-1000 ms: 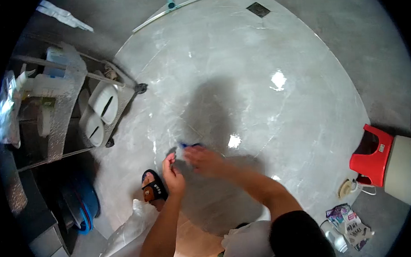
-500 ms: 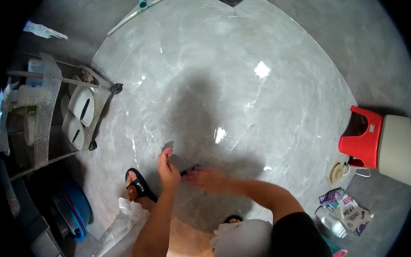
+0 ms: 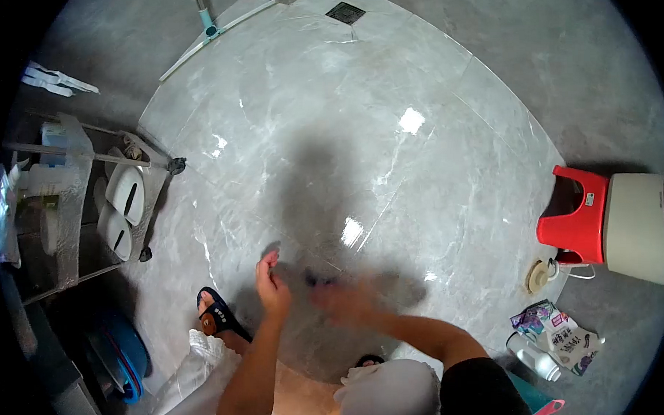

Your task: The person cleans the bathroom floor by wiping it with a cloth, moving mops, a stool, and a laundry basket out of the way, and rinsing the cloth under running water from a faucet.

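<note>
My left hand [image 3: 274, 286] is held out above the grey floor [image 3: 285, 121], thumb apart from the slightly bent fingers, with nothing visible in it. Just to its right is my right hand [image 3: 342, 298], smeared by motion, so its fingers cannot be made out. A dark blurred patch [image 3: 312, 278] shows by its fingertips; whether it is a thing or a shadow is unclear. The hands do not touch each other. Below and left of them is a dark slipper [image 3: 220, 315] on my foot; white ruffled cloth [image 3: 198, 366] hangs near it.
At left stand a shelf rack [image 3: 76, 209] with white slippers [image 3: 127, 196], and blue basins [image 3: 129, 357]. A floor squeegee [image 3: 210, 30] and a drain [image 3: 345, 13] are at the far side. Right: red stool [image 3: 577, 217], beige bin [image 3: 635, 226], white bottle [image 3: 531, 358], printed pouch [image 3: 560, 338].
My right hand has moved a little right, away from the left hand, and blurs more. The left hand keeps its pose. The view has tilted slightly, showing more of the squeegee.
</note>
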### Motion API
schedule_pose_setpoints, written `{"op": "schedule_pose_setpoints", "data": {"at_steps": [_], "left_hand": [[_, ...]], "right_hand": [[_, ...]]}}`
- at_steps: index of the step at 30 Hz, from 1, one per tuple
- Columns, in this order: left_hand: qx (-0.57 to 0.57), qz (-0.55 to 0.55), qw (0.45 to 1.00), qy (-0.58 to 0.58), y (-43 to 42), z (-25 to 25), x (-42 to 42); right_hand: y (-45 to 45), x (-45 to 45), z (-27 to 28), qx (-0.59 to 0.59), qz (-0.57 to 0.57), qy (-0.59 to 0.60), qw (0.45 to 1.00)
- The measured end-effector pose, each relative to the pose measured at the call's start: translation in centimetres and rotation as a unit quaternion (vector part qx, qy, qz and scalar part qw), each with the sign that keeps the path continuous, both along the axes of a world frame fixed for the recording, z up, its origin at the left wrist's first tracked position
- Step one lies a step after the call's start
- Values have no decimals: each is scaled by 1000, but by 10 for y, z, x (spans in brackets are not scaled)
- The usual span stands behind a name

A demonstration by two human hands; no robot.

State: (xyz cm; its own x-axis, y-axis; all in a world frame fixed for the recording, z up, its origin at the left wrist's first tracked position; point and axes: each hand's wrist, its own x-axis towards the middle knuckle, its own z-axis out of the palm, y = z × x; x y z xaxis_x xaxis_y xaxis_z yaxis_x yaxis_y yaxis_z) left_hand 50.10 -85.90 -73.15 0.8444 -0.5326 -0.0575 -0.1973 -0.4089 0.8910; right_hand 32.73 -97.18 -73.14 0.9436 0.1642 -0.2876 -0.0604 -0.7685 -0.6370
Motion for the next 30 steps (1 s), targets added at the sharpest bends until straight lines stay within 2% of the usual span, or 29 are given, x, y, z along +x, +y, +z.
{"op": "schedule_pose_setpoints", "data": {"at_steps": [2, 4, 7, 8, 9, 11, 14, 16, 19, 22, 25, 28, 30], "left_hand": [[16, -17, 1000, 4, 6, -2, -5], [21, -40, 999, 4, 10, -6, -7], [13, -62, 998, 1, 10, -11, -15], [19, -69, 997, 2, 9, -9, -18], [24, -77, 997, 0, 8, -7, -19], [14, -91, 996, -1, -2, -4, -20], [13, -100, 995, 4, -17, 5, -19], [10, -98, 995, 7, -30, 14, -18], [17, -95, 995, 9, -42, 25, -18], [34, -119, 992, 11, -41, 20, -20], [26, -144, 989, 6, -43, 7, -20], [26, -151, 988, 10, -50, 14, -17], [7, -142, 990, -6, -52, 15, -13]], "right_hand": [[50, -31, -61, 37, 113, -185, 975], [27, -22, -67, 0, 33, -124, 992], [-61, 21, -51, -58, -76, -27, 995], [-101, 30, -27, -39, -211, 5, 977], [-144, 42, -14, -140, -193, 43, 970], [-188, 42, -39, -247, -332, -136, 900], [-191, 34, -41, -222, -347, -120, 903], [-146, 2, -28, -197, -311, -73, 927], [-108, -39, -21, -143, -315, -50, 937], [-150, -3, -37, -227, -447, -101, 859], [-201, 56, -54, -206, -498, -128, 832], [-193, 51, -54, -136, -421, -186, 877], [-174, 27, -54, -196, -506, -131, 830]]}}
